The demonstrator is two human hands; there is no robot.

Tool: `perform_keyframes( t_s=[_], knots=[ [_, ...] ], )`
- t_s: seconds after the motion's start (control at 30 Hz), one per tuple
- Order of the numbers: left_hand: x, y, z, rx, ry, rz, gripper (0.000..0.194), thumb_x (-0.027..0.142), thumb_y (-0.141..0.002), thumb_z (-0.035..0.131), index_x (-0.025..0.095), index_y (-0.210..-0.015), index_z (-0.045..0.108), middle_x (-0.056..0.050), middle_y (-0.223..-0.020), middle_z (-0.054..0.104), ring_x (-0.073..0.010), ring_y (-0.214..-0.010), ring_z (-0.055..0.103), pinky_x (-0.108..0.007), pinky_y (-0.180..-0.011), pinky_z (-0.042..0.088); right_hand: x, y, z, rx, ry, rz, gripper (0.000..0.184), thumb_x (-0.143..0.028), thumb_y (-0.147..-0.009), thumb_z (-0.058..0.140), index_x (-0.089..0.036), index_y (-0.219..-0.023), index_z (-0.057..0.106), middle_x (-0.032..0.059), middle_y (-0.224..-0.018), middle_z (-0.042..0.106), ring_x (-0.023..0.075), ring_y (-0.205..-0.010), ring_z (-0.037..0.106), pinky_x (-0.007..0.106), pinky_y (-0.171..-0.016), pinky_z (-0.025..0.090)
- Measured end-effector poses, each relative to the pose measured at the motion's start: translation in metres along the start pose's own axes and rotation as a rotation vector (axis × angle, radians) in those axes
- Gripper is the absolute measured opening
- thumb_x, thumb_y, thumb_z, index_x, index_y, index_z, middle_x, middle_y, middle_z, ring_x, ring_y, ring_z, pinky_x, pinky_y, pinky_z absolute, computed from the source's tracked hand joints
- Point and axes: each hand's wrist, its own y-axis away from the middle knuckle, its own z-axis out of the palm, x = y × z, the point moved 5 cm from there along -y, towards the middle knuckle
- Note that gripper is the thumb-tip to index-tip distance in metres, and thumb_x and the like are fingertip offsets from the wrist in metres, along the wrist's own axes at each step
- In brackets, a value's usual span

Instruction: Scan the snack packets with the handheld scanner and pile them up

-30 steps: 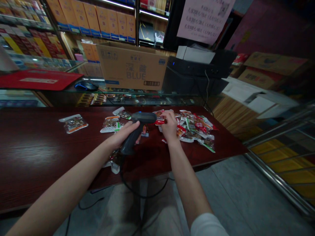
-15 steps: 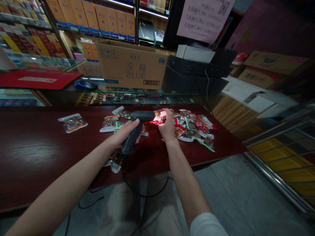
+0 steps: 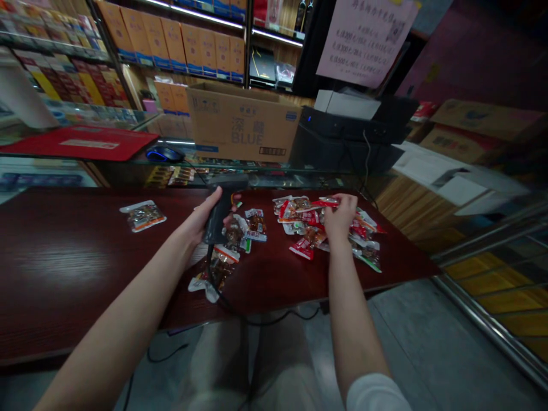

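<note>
My left hand (image 3: 199, 220) is shut around the grip of a black handheld barcode scanner (image 3: 219, 212), whose head points away from me over the dark red wooden counter (image 3: 64, 257). Its black cord (image 3: 213, 279) trails down across the counter's front edge. My right hand (image 3: 340, 216) rests on a heap of clear snack packets with red trim (image 3: 302, 246), its fingers pinching a red-edged packet (image 3: 321, 202). A smaller group of packets (image 3: 240, 237) lies under and ahead of the scanner. One lone packet (image 3: 143, 216) sits further left.
Behind the counter stands a glass case holding a blue-lit computer mouse (image 3: 165, 154), a red mat (image 3: 81, 142) and an open cardboard box (image 3: 244, 123). A black printer (image 3: 351, 134) stands to the right, with shelves of boxed goods behind. Cables hang below the counter.
The scanner has moved left and tilted away from me. My right hand has moved right, away from the scanner's head and onto the heap. The view has shifted slightly.
</note>
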Motion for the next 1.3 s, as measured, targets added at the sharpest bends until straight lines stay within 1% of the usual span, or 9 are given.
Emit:
perform_keyframes(
  t_s=[0.2, 0.37, 0.5, 0.6, 0.77, 0.9, 1.0, 1.1, 1.3],
  knots=[
    [0.009, -0.004, -0.025, 0.135, -0.200, 0.063, 0.050, 0.062, -0.080, 0.063, 0.013, -0.088, 0.066, -0.004, -0.064, 0.061, -0.0098, -0.047, 0.050, -0.021, -0.041, 0.038, 0.013, 0.016, 0.005, -0.418, 0.156, -0.037, 0.034, -0.014, -0.069, 0.061, -0.016, -0.103, 0.062, 0.0169, -0.116, 0.056, 0.0343, -0.119, 0.050, 0.058, -0.107, 0.033],
    [0.011, -0.006, -0.031, 0.191, -0.369, 0.138, 0.053, 0.067, -0.075, 0.065, 0.015, -0.078, 0.062, -0.004, -0.059, 0.061, -0.0110, -0.043, 0.050, -0.022, -0.038, 0.034, -0.064, 0.024, 0.021, -0.480, -0.088, -0.197, 0.030, -0.025, -0.084, 0.056, -0.020, -0.113, 0.058, 0.0132, -0.117, 0.062, 0.0288, -0.114, 0.054, 0.050, -0.103, 0.038],
    [0.012, -0.004, -0.028, 0.197, -0.379, 0.152, 0.048, 0.063, -0.078, 0.064, 0.016, -0.078, 0.060, -0.005, -0.064, 0.064, -0.0108, -0.042, 0.051, -0.023, -0.038, 0.032, -0.110, 0.052, 0.083, -0.825, -0.236, 0.119, 0.043, -0.034, -0.075, 0.073, -0.017, -0.109, 0.053, 0.0113, -0.101, 0.066, 0.0268, -0.094, 0.063, 0.044, -0.090, 0.046],
    [0.012, -0.002, -0.028, 0.173, -0.374, 0.144, 0.048, 0.064, -0.079, 0.063, 0.016, -0.079, 0.061, -0.002, -0.057, 0.060, -0.0107, -0.042, 0.050, -0.023, -0.040, 0.031, -0.126, 0.066, 0.114, -0.846, -0.211, 0.210, 0.055, -0.030, -0.054, 0.089, -0.018, -0.091, 0.050, 0.0155, -0.098, 0.064, 0.0371, -0.105, 0.060, 0.051, -0.093, 0.042],
    [0.009, -0.006, -0.031, 0.134, -0.355, 0.157, 0.053, 0.068, -0.077, 0.062, 0.016, -0.084, 0.062, -0.002, -0.060, 0.062, -0.0107, -0.044, 0.050, -0.024, -0.042, 0.033, -0.122, 0.067, 0.127, -0.902, -0.264, 0.329, 0.064, -0.014, -0.035, 0.091, -0.025, -0.065, 0.037, 0.0056, -0.074, 0.063, 0.0345, -0.097, 0.062, 0.048, -0.089, 0.046],
    [0.003, -0.009, -0.028, 0.121, -0.331, 0.151, 0.054, 0.068, -0.075, 0.064, 0.016, -0.086, 0.059, -0.004, -0.071, 0.066, -0.0095, -0.045, 0.051, -0.024, -0.045, 0.040, -0.114, 0.059, 0.118, -1.033, -0.463, 0.402, 0.029, -0.019, -0.058, 0.081, -0.019, -0.069, 0.054, -0.0011, -0.064, 0.064, 0.0191, -0.069, 0.064, 0.035, -0.067, 0.054],
    [-0.002, -0.008, -0.021, 0.114, -0.337, 0.127, 0.055, 0.070, -0.075, 0.063, 0.015, -0.085, 0.058, -0.003, -0.071, 0.065, -0.0089, -0.045, 0.050, -0.023, -0.043, 0.039, -0.106, 0.044, 0.102, -0.944, -0.818, 0.477, 0.027, -0.024, -0.064, 0.078, -0.018, -0.085, 0.062, -0.0028, -0.074, 0.068, 0.0124, -0.064, 0.064, 0.025, -0.060, 0.055],
    [-0.008, -0.006, -0.011, 0.077, -0.340, 0.106, 0.057, 0.071, -0.076, 0.061, 0.015, -0.087, 0.059, -0.003, -0.072, 0.064, -0.0082, -0.045, 0.050, -0.021, -0.041, 0.036, -0.085, 0.028, 0.087, -0.613, -1.156, 0.584, 0.042, -0.024, -0.058, 0.083, -0.021, -0.092, 0.059, -0.0067, -0.076, 0.068, 0.0104, -0.065, 0.064, 0.022, -0.058, 0.055],
    [-0.016, 0.001, 0.016, -0.021, -0.339, 0.085, 0.055, 0.070, -0.076, 0.061, 0.015, -0.083, 0.058, -0.003, -0.068, 0.064, -0.0083, -0.045, 0.050, -0.021, -0.041, 0.033, -0.053, 0.032, 0.089, -0.346, -1.316, 0.756, 0.036, -0.024, -0.067, 0.077, -0.024, -0.093, 0.053, -0.0078, -0.083, 0.069, 0.0109, -0.072, 0.068, 0.026, -0.066, 0.060]
  ],
)
